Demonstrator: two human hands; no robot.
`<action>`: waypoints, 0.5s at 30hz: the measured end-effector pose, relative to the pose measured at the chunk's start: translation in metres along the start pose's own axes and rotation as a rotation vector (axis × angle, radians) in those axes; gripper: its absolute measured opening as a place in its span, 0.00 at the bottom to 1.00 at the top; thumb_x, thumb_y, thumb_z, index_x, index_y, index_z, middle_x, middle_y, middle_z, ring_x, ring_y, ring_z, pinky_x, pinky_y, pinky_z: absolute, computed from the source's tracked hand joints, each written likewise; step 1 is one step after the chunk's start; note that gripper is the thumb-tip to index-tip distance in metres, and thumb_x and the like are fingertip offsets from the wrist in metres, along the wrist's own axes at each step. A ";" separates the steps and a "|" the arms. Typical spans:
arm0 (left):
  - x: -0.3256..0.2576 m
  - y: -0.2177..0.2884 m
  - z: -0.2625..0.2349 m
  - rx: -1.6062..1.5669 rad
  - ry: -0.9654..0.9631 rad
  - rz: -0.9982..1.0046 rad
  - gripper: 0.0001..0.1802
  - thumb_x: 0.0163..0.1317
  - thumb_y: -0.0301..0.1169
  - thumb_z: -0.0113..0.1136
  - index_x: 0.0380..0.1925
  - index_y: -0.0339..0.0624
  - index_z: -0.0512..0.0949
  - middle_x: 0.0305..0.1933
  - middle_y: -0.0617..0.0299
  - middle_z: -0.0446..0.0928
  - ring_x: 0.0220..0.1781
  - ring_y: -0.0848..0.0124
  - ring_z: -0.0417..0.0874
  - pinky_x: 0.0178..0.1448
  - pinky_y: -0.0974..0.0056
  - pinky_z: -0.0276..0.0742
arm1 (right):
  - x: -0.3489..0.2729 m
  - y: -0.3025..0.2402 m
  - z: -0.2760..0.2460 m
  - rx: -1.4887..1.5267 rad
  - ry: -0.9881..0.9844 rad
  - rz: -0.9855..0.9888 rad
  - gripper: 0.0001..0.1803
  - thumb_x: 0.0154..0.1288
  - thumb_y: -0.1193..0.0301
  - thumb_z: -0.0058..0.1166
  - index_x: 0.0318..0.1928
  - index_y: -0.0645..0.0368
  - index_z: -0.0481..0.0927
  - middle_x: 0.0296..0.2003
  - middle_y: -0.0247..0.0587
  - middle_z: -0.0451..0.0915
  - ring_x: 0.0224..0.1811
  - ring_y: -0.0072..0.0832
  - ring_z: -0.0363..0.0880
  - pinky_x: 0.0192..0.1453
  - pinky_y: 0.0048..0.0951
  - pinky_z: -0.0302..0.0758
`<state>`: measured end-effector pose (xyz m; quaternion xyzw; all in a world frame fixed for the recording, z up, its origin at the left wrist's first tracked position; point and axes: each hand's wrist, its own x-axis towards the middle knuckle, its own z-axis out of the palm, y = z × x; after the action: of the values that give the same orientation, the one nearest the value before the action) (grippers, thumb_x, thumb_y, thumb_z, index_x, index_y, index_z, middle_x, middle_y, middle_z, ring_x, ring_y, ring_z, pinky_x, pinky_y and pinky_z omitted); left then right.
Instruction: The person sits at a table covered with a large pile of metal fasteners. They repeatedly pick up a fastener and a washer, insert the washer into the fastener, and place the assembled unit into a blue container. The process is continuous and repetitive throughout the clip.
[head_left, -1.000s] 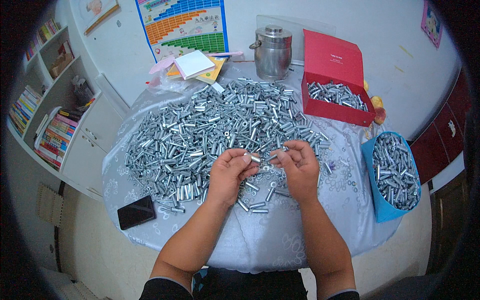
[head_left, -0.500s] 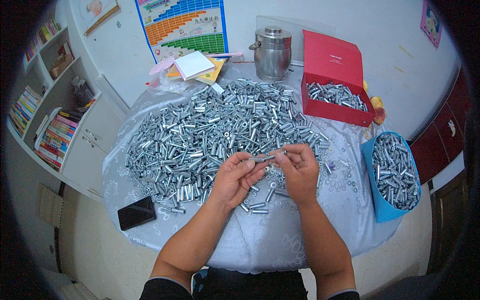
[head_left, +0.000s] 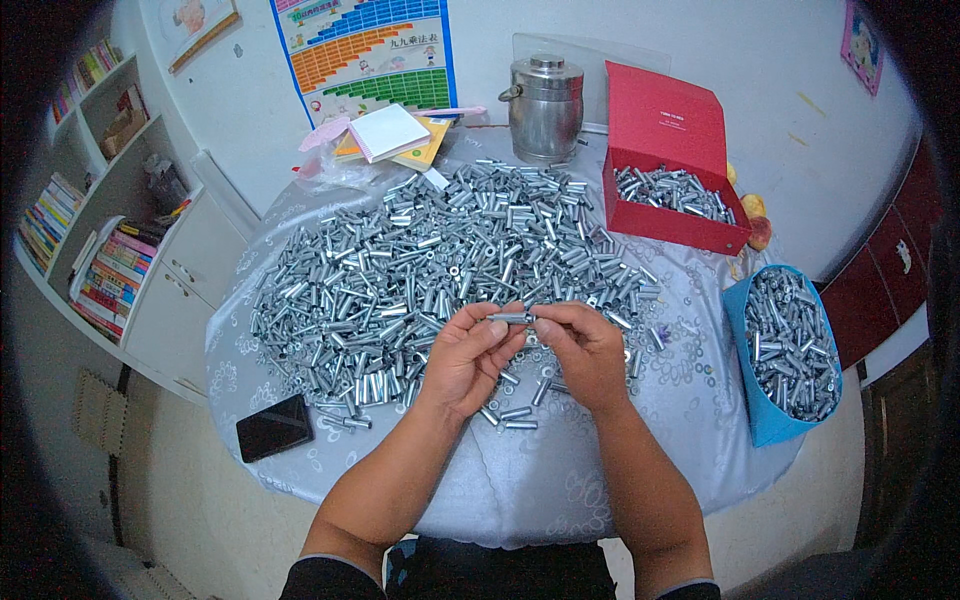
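Observation:
My left hand pinches a short silvery metal sleeve between thumb and fingers, over the near edge of the pile. My right hand is closed at the sleeve's right end, thumb against forefinger. A small metal part seems to sit at that end, mostly hidden by the fingertips. Beneath and beyond both hands spreads a large heap of metal sleeves, with thin bolts and washers mixed in. A few loose sleeves lie just below my hands on the cloth.
A red box of metal parts stands at the back right, lid up. The blue bin at the right is full of similar parts. A black phone lies at left. Behind the heap are a steel canister and notepads.
My right hand has moved slightly left and down, bringing the piece in its fingers against the sleeve's end. My left hand has barely moved.

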<state>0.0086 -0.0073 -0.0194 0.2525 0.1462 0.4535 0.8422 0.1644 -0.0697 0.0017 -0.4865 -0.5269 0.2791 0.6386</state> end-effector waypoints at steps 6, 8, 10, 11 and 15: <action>0.000 0.005 0.002 -0.041 -0.028 -0.028 0.12 0.66 0.25 0.54 0.48 0.34 0.74 0.53 0.46 0.77 0.51 0.61 0.83 0.55 0.60 0.83 | 0.000 0.004 -0.001 0.061 -0.032 0.101 0.07 0.63 0.79 0.56 0.42 0.65 0.81 0.38 0.39 0.80 0.39 0.22 0.79 0.43 0.21 0.75; -0.001 0.005 0.003 -0.032 -0.005 -0.016 0.13 0.68 0.26 0.52 0.49 0.31 0.74 0.53 0.45 0.77 0.51 0.61 0.82 0.56 0.60 0.83 | 0.000 0.004 0.000 0.093 -0.025 0.136 0.07 0.63 0.79 0.56 0.42 0.65 0.81 0.37 0.39 0.81 0.39 0.21 0.79 0.44 0.21 0.76; -0.001 0.004 0.004 -0.023 0.013 -0.010 0.13 0.69 0.26 0.51 0.50 0.29 0.74 0.53 0.44 0.77 0.52 0.61 0.82 0.56 0.60 0.82 | -0.001 0.006 0.000 0.133 -0.026 0.154 0.07 0.63 0.79 0.56 0.42 0.65 0.81 0.36 0.38 0.81 0.38 0.21 0.80 0.44 0.22 0.76; -0.001 0.004 0.004 -0.018 0.020 -0.010 0.13 0.69 0.26 0.51 0.50 0.29 0.74 0.53 0.44 0.77 0.52 0.61 0.82 0.56 0.60 0.82 | -0.001 0.006 0.001 0.152 -0.026 0.163 0.07 0.63 0.79 0.56 0.42 0.66 0.81 0.36 0.37 0.81 0.38 0.21 0.80 0.44 0.22 0.76; -0.001 0.005 0.004 0.047 0.026 -0.020 0.14 0.70 0.28 0.51 0.50 0.30 0.74 0.52 0.44 0.78 0.52 0.62 0.83 0.55 0.60 0.82 | -0.001 0.008 0.001 0.017 -0.043 0.151 0.07 0.61 0.78 0.58 0.40 0.64 0.82 0.35 0.38 0.81 0.35 0.21 0.80 0.41 0.22 0.76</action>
<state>0.0066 -0.0069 -0.0134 0.2647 0.1702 0.4447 0.8386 0.1645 -0.0677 -0.0065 -0.5133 -0.4998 0.3413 0.6085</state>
